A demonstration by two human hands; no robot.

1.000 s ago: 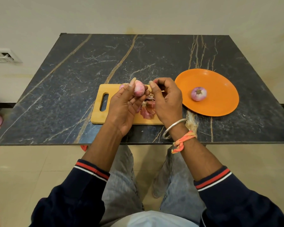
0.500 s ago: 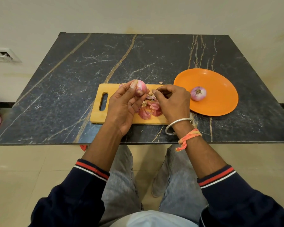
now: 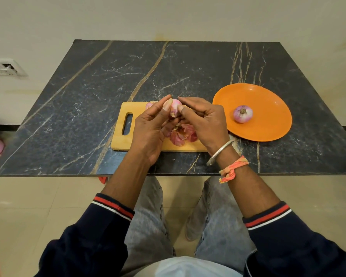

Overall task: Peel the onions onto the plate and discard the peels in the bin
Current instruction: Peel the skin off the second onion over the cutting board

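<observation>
The left hand (image 3: 148,128) is holding a small pink onion (image 3: 174,105) up above the wooden cutting board (image 3: 118,141), its fingers (image 3: 166,107) curling round the bulb from the left, with the thumb pressing on the near side and the forefinger reaching over the top. The right hand (image 3: 206,124) is meeting it from the other side, its fingers (image 3: 185,111) pinching at the onion's right flank, where a scrap of pale skin is sticking out just below the two thumbs. Whether that scrap is caught between the right fingertips cannot be told. Directly beneath the fingers of both hands, a heap of loose pink peels (image 3: 183,134) is lying on the board. Something pink (image 3: 150,104) is peeping out just behind the left fingers, too hidden to name. Well to the right of the right fingers, an orange plate (image 3: 268,92) is sitting on the dark veined surface (image 3: 88,96), and a peeled onion (image 3: 243,113) is resting on it, root end facing up. A metal bangle (image 3: 220,151) and an orange thread band (image 3: 233,168) are circling the right wrist, and both forearms are coming out of dark sleeves with red and white cuffs.
</observation>
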